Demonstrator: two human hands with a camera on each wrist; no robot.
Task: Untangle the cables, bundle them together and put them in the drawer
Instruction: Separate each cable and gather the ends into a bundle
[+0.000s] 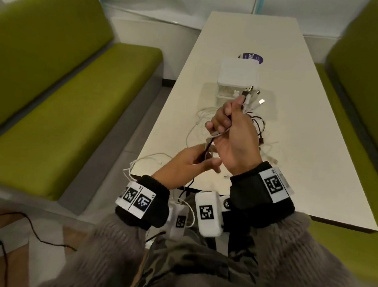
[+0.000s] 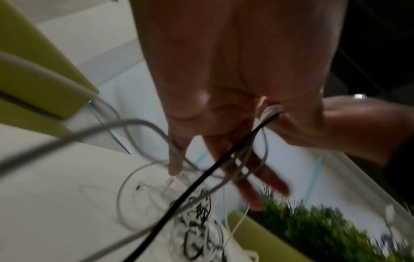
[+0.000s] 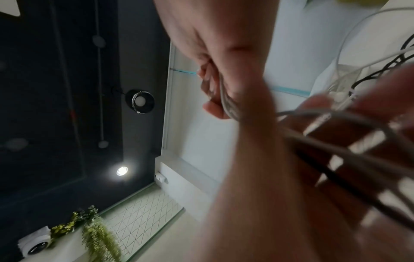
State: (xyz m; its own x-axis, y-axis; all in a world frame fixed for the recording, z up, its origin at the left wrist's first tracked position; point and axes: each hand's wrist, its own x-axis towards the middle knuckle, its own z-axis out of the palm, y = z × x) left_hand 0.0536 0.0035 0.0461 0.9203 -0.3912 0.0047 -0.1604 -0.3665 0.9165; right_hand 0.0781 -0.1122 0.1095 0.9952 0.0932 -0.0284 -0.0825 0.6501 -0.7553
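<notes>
Green benches (image 1: 58,101) flank the white table (image 1: 308,139) where the right hand (image 1: 231,133) grips the cables (image 1: 251,96) near their plugs, raised before the small drawer box (image 1: 238,76), while the left hand (image 1: 188,163) pinches the strands below.

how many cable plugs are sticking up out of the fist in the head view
4, fanned above the right hand: two dark USB plugs nearest the white drawer box, a small metal-tipped one, and a white one lowest right. The fist may hide more.
</notes>
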